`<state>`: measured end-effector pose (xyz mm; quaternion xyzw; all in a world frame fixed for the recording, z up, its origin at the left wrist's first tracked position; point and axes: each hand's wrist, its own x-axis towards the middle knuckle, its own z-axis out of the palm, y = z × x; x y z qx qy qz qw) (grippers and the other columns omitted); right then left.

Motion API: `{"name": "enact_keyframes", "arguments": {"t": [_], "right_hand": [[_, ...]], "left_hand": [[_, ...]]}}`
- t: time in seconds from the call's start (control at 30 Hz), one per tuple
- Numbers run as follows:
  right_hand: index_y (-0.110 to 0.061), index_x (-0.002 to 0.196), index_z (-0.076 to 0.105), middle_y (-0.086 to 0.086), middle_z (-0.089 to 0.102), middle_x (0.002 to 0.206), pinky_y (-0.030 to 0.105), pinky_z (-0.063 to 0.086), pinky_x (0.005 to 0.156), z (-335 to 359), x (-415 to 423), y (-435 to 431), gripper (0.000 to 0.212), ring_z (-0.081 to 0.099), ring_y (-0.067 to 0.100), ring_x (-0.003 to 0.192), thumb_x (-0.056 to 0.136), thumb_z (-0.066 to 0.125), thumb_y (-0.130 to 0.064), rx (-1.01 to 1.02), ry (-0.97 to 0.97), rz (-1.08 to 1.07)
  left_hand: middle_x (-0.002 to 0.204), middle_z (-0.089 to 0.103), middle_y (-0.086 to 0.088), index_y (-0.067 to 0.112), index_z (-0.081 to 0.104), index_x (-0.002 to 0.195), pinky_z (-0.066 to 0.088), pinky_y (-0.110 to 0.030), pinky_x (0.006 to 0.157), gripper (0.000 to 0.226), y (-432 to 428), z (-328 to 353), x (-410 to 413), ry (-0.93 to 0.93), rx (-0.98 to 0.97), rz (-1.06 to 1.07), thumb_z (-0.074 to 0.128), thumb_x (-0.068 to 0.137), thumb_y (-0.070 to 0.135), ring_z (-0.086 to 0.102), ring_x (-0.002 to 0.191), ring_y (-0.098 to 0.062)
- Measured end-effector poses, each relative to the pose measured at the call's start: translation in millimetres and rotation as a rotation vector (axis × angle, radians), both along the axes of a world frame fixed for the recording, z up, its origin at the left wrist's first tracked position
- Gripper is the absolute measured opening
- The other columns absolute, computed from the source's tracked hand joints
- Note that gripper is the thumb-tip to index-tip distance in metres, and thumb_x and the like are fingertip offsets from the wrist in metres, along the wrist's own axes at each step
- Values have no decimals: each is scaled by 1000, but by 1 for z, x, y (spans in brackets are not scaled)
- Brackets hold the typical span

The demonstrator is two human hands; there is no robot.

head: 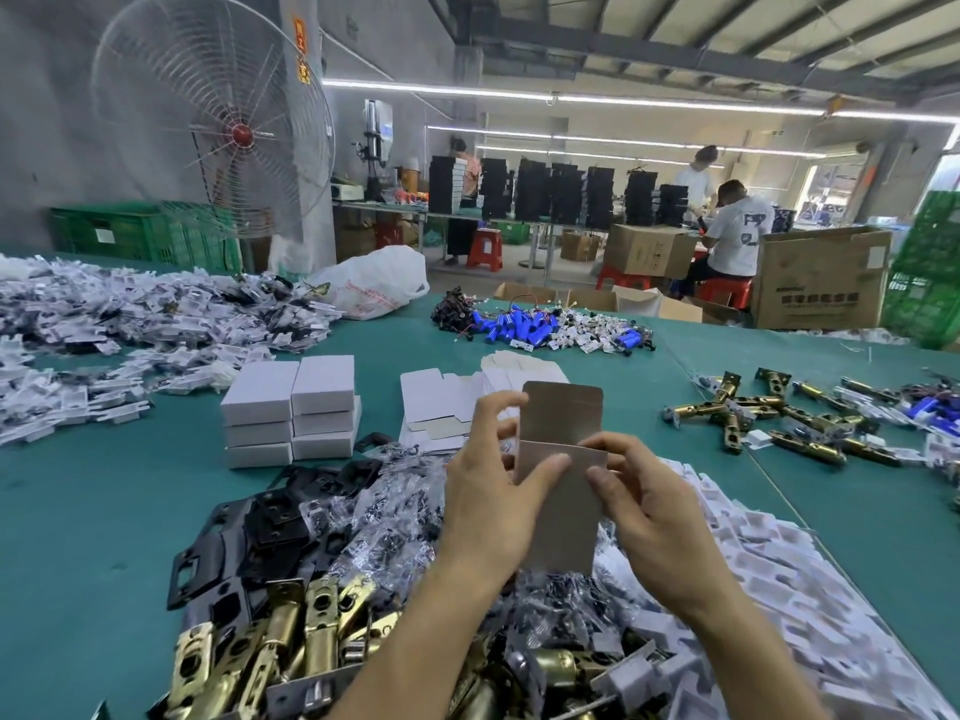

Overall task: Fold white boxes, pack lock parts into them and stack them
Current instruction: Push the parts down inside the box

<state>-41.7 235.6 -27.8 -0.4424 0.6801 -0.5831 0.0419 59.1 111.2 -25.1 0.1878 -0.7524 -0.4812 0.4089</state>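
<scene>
Since the left hand (493,506) and right hand (654,517) merely pinch the box blank (563,459) at its side edges, thumbs on its near face, right of the stack of folded boxes (291,407) and nearer the person, a skewed crease could spoil a flap; a loose pinch could drop it into the heap of lock parts (311,563) below. Counted: one blank held in two hands; six folded boxes, two columns of three; the flat blanks (441,407) just right of that stack are too overlapped to count.

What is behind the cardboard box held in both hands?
A pile of flat white boxes on the green table, partly hidden by the held box and the left hand. Its right part is covered.
</scene>
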Motion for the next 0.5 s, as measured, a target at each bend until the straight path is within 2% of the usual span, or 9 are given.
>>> {"name": "enact_keyframes", "arguments": {"t": [0.13,0.2,0.27,0.33,0.43,0.5], "right_hand": [[-30,103,67,-5,73,98,44,57,83,-1,-4,3,29,67,16,95,96,59,-4,45,-61,20],[-27,103,70,-6,73,100,41,57,84,0,-6,5,27,68,15,96,95,61,-3,53,-85,29],[-25,103,71,-5,74,100,40,57,85,1,-7,6,25,69,15,96,94,62,-4,56,-97,38],[-25,101,72,-7,74,99,37,56,86,3,-7,6,20,69,12,96,94,63,-9,50,-93,36],[-27,96,74,-15,70,105,28,53,87,5,-6,4,15,65,7,104,93,64,-17,-4,-58,-4],[-35,96,69,-16,68,106,21,53,81,6,-3,2,20,64,5,105,91,65,-16,-66,-22,-5]], "left_hand": [[102,64,19,35,61,104,58,-22,69,28,-2,-2,0,-47,14,1,81,84,31,66,86,1],[100,69,15,31,68,93,60,-32,77,16,-3,-3,0,-80,27,-11,81,83,33,66,92,-4],[95,71,12,29,69,84,59,-41,82,15,-3,-2,0,-108,41,-13,82,81,35,67,93,-9],[90,72,11,29,68,79,59,-44,80,18,-3,-1,0,-121,51,3,84,78,39,69,89,-11],[81,74,13,37,70,79,60,-44,77,19,-3,0,0,-99,82,17,87,72,43,71,82,-9],[77,74,16,39,72,76,60,-41,77,19,-3,1,1,-74,119,21,90,69,42,71,77,-5]]}}
